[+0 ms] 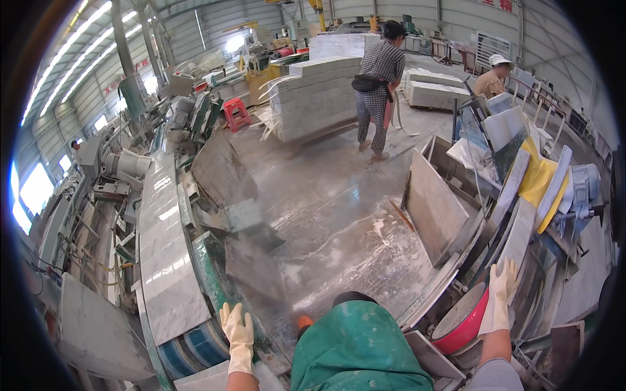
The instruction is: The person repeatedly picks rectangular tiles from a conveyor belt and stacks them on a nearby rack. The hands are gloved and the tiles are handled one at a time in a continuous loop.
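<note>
My left hand (238, 335), in a cream rubber glove, has its fingers spread and holds nothing. It is beside the green frame (212, 264) of a conveyor, close to the blue rollers (202, 345). Polished grey-white stone slabs (171, 267) lie in a row along that conveyor. On the right, my right hand (501, 293) wears a matching glove, its fingers stretched out. It lies at the near end of a long pale stone strip (520, 234); whether it touches the strip, I cannot tell. Below its wrist stands a red-rimmed round tub (466, 326). A green apron (358, 352) covers my front.
A wet concrete floor (319, 215) runs between the machines. A stone panel (435, 208) leans at the right, another (225, 166) at the left. One person (378, 85) stands by stacked slabs (313, 94); a second person (494, 78) is behind the right machine. A red stool (236, 114) stands farther off.
</note>
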A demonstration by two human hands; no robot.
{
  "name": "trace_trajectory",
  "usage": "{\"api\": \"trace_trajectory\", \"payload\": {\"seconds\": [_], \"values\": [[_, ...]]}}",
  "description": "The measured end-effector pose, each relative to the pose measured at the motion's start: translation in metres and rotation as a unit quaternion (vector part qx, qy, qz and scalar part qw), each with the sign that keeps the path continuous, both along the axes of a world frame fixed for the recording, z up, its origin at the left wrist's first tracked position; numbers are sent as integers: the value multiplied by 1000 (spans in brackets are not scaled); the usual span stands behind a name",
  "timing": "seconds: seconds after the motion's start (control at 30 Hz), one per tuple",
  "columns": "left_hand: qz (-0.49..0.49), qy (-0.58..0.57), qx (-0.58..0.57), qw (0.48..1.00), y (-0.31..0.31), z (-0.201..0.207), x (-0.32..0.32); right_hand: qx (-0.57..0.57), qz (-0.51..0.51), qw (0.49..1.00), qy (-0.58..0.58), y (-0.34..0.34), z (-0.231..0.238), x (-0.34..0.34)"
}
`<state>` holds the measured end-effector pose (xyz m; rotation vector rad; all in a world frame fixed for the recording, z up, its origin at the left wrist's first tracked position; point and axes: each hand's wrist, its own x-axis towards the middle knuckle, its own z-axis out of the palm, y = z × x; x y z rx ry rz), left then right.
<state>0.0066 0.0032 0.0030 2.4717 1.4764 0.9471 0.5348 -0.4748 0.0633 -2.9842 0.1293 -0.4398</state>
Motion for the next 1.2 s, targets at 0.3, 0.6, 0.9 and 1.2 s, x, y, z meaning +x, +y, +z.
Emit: {"api": "trace_trajectory", "payload": {"seconds": [0.3,0.6,0.9,1.2], "values": [[-18,-30,26,999,-1,5,2,46,31,998,27,-14,-12,-2],[-36,-28,21,999,0,3,0,106,-82,983,123,-8,8,-6],[-31,-55,20,998,2,-3,-2,279,-28,950,136,-28,36,30],[22,-111,-46,993,13,-15,-4,667,-65,732,122,49,78,63]]}}
